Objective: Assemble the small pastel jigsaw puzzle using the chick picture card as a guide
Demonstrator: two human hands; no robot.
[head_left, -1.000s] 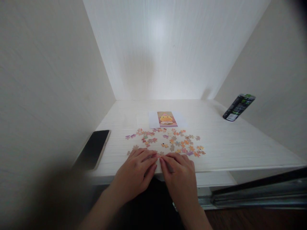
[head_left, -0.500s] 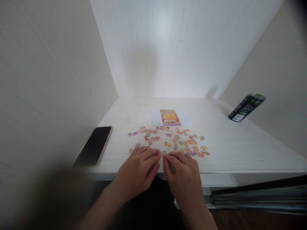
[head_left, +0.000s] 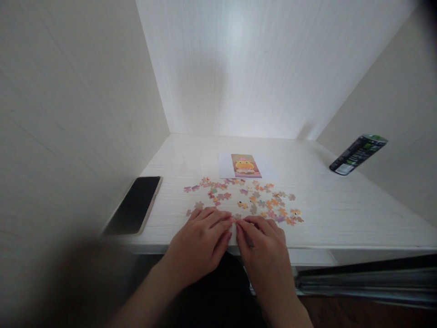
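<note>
My left hand (head_left: 201, 237) and my right hand (head_left: 263, 239) meet at the front edge of the white table, fingertips pinched close together. Between them shows a small pink bit of a jigsaw puzzle piece (head_left: 234, 219), mostly covered by the fingers. Just beyond the hands, many loose jigsaw pieces (head_left: 242, 205) in orange, pink, purple and grey lie scattered. Some pieces near my left fingers are partly hidden. Behind them lies a picture card (head_left: 246, 166) of a yellow character in a pink hat, on a white sheet (head_left: 225, 166).
A phone (head_left: 134, 205) with a dark screen lies on the left of the white table (head_left: 341, 214). A black and green can (head_left: 358, 155) stands at the right. Panels (head_left: 246, 82) enclose the back and sides. A dark metal rail (head_left: 368, 275) sits below right.
The camera view has shifted slightly, so the table things appear a little further right. My hands keep the same pinch at the table edge.
</note>
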